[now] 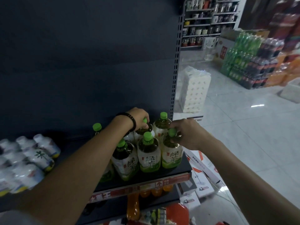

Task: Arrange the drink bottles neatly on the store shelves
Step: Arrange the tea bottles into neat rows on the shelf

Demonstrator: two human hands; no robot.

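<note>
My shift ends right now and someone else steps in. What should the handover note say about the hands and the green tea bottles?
Left hand grips the neck of a back-row green tea bottle.
Right hand grips the neck of the front-right bottle.
Done: six green-capped bottles stand upright at the right end of the shelf.
Left: probably evening out the rows; the white bottle packs sit untouched at its left.
</note>
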